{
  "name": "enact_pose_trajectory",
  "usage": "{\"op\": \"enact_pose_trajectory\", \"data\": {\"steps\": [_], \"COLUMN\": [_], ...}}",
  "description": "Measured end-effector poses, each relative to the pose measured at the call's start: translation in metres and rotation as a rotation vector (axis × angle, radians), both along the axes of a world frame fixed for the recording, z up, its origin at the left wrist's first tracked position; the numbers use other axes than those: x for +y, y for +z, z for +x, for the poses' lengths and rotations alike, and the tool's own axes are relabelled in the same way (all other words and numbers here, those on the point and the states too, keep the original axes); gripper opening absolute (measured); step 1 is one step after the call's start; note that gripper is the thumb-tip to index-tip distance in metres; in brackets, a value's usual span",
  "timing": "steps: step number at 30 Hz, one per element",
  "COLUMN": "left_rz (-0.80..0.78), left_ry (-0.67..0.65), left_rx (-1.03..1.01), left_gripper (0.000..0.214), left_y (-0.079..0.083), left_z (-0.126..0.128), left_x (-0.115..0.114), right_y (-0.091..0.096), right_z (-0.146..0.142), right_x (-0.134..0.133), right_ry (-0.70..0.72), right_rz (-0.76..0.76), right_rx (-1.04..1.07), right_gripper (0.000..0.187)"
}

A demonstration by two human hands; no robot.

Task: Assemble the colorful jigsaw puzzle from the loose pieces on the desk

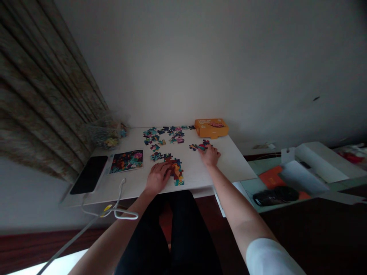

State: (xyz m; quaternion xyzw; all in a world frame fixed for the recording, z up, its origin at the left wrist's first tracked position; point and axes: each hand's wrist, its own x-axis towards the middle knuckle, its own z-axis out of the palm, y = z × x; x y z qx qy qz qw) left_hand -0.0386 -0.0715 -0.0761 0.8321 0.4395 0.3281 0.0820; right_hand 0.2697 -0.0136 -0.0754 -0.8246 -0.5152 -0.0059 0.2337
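Observation:
My left hand (157, 177) lies flat on the white table (229, 160), fingers resting on a joined patch of colourful puzzle pieces (177, 170) near the front edge. Further back and to the right, my right hand (210, 154) reaches with fingers curled onto a small cluster of loose pieces (198, 146). Whether it grips a piece is hidden. Several more loose pieces (164, 135) are scattered toward the wall. An orange puzzle box (211, 127) stands at the back right.
A printed reference picture (126, 160) and a dark phone (90, 173) lie at the table's left. A clear bag (104, 133) sits by the curtain. A white cable (114, 210) hangs off the front edge. A lower side table (255, 165) with papers stands right.

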Motion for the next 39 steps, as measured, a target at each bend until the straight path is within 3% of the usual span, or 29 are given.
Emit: {"op": "enact_pose_trajectory", "data": {"steps": [5, 11, 14, 17, 20, 23, 28, 33, 36, 39], "left_rz": [-0.034, -0.069, -0.073, -0.057, -0.038, -0.034, -0.072, -0.074, -0.064, -0.061], "left_ry": [0.228, 0.243, 0.222, 0.173, 0.046, -0.108, -0.133, -0.13, -0.093, -0.056], "left_rx": [-0.22, -0.298, -0.276, -0.221, -0.129, -0.055, -0.053, -0.041, -0.064, -0.111], "left_gripper": [0.023, 0.016, 0.016, 0.027, 0.05, 0.062, 0.058, 0.049, 0.045, 0.037], "left_y": [-0.01, -0.018, -0.017, -0.013, -0.005, 0.002, 0.002, -0.007, -0.012, -0.015], "left_z": [-0.01, -0.014, -0.013, -0.01, -0.005, -0.002, -0.002, -0.005, -0.004, -0.007], "left_x": [0.01, 0.016, 0.014, 0.01, 0.005, 0.001, 0.001, 0.006, 0.009, 0.012], "right_y": [-0.004, -0.005, -0.004, -0.003, 0.001, 0.007, 0.015, 0.011, 0.006, 0.002], "right_z": [0.005, 0.012, -0.003, -0.034, -0.068, -0.09, -0.099, -0.095, -0.09, -0.088], "right_x": [0.007, 0.007, -0.004, -0.026, -0.048, -0.061, -0.066, -0.061, -0.055, -0.052], "right_ry": [0.018, 0.079, 0.218, 0.449, 0.743, 0.885, 0.94, 0.977, 0.911, 0.847], "right_rz": [0.021, 0.121, 0.219, 0.225, 0.191, 0.118, 0.069, 0.098, 0.121, 0.054], "right_rx": [0.069, 0.24, 0.331, 0.378, 0.405, 0.45, 0.431, 0.391, 0.285, 0.138], "right_gripper": [0.034, 0.034, 0.034, 0.033, 0.033, 0.036, 0.037, 0.04, 0.037, 0.035]}}
